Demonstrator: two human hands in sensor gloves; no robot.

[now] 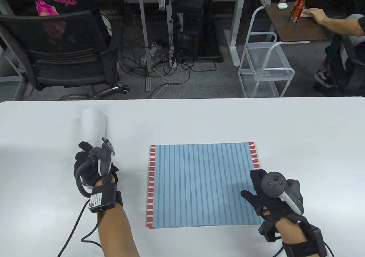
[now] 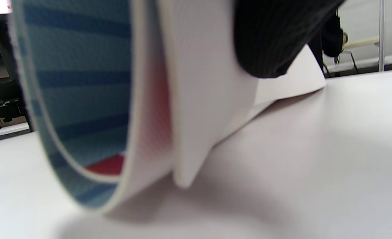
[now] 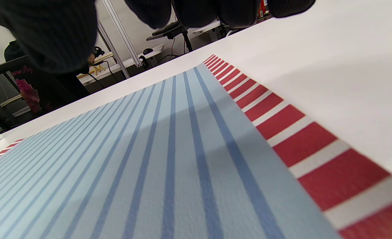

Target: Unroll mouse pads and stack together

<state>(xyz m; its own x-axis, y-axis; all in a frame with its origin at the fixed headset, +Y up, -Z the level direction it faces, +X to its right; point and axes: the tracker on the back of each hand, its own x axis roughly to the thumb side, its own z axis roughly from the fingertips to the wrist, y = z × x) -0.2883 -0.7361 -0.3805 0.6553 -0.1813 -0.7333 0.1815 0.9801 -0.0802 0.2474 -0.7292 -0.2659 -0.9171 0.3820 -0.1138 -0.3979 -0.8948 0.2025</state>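
A flat stack of blue-striped mouse pads [image 1: 199,183] with red-and-white end bands lies at the middle of the white table [image 1: 299,126]. My right hand [image 1: 271,191] rests on the stack's near right corner; its fingertips [image 3: 49,39] hang over the pad [image 3: 169,156] in the right wrist view. A rolled mouse pad [image 1: 93,124], white side out, lies at the left. My left hand [image 1: 88,165] grips its near end. In the left wrist view the roll [image 2: 93,99] shows its blue-striped inside, with a gloved finger [image 2: 272,36] on its outer flap.
An office chair [image 1: 65,54], a computer tower [image 1: 191,34] with cables and a white wire rack [image 1: 265,66] stand beyond the table's far edge. Another person's arm [image 1: 336,23] rests on a side table at the far right.
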